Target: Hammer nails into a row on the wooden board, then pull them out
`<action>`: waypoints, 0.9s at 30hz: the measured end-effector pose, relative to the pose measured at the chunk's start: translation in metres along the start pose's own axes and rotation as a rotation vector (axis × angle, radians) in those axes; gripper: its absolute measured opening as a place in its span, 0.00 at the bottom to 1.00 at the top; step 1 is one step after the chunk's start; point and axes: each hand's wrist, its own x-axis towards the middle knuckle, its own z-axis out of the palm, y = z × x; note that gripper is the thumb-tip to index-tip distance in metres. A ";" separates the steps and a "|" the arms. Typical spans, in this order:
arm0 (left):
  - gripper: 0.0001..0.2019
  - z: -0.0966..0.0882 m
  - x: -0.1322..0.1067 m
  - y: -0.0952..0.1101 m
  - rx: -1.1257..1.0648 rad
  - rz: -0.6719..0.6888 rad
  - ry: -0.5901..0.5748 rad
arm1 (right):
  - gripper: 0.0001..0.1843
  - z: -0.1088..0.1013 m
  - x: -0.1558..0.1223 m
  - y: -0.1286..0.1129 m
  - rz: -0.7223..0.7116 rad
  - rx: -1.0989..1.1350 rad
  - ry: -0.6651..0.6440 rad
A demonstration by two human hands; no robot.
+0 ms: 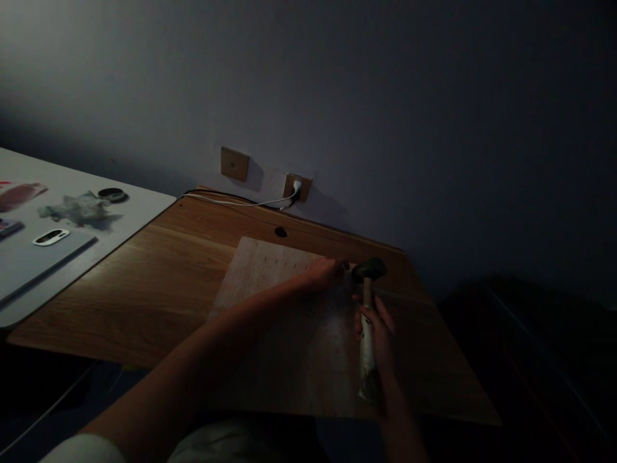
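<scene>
My right hand point(380, 325) is wrapped round the pale, worn handle of a hammer point(367, 347). The dark hammer head point(370, 269) is up near the far right corner of a flat wooden board point(270, 283). Close to the left of that head, my left hand point(325, 272) rests low at the board's far edge with its fingers pinched together. Whatever those fingertips hold is too small and dark to name. A row of small dark dots marks the far part of the board.
The board lies on a wooden desk point(144, 276) against a wall. Cables run to a wall socket point(297, 186) near a cable hole point(281, 232). On a white table point(144, 196) at left are a grey laptop point(29, 263), crumpled plastic point(81, 209) and a dark round object point(112, 194).
</scene>
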 end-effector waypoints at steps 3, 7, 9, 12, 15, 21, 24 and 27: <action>0.19 0.000 0.000 0.000 0.008 -0.011 0.006 | 0.18 -0.001 0.000 0.000 -0.025 -0.001 -0.013; 0.20 0.000 -0.002 0.001 -0.015 -0.019 0.020 | 0.17 -0.001 0.000 -0.001 -0.039 0.038 -0.084; 0.21 0.000 -0.002 0.001 -0.020 -0.018 0.021 | 0.18 0.000 -0.001 -0.001 -0.036 0.064 -0.114; 0.22 0.001 -0.001 -0.001 -0.026 -0.022 0.021 | 0.20 0.001 -0.001 -0.001 -0.014 0.065 -0.142; 0.22 0.003 0.000 -0.004 -0.032 -0.029 0.028 | 0.20 0.002 0.000 0.000 -0.003 0.034 -0.138; 0.20 0.004 0.001 -0.006 -0.076 -0.012 0.028 | 0.25 0.003 -0.001 0.004 -0.030 0.029 -0.090; 0.20 0.004 0.000 -0.006 -0.075 -0.018 0.041 | 0.29 0.001 -0.001 0.009 -0.024 0.001 -0.084; 0.20 0.005 0.000 -0.007 -0.063 -0.019 0.053 | 0.31 0.000 0.000 0.012 -0.040 -0.010 -0.075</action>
